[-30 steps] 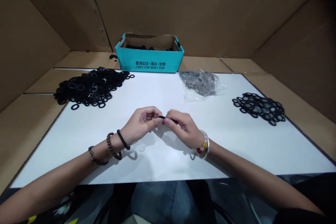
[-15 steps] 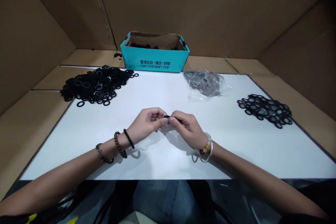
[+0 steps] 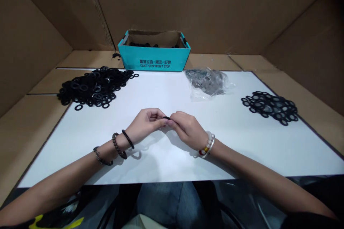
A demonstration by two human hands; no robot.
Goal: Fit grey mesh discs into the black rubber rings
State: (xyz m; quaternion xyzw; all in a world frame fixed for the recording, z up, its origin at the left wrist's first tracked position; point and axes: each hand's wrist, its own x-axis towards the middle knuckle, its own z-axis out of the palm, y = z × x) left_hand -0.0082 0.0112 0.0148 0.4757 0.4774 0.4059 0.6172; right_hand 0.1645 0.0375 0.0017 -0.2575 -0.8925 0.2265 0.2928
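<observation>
Over a white tabletop (image 3: 158, 94), left hand (image 3: 143, 123) and right hand (image 3: 189, 128) together pinch 1 black ring (image 3: 167, 118); beyond lie a right-side ring pile (image 3: 270, 107), a left-side ring heap (image 3: 94, 87), a clear bag (image 3: 206, 81), then a turquoise box (image 3: 154, 57) lettered "国潮运动-潮流-好物", "CAN'T STOP WON'T STOP"

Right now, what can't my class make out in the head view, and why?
Held black piece: head view, mostly covered by fingers of the left hand and right hand.
Teal box's lower contents: head view, behind its front wall.
Bottom of the large black-ring pile: head view, under upper rings.
Left arm's remainder: head view, cut off by left edge.
</observation>
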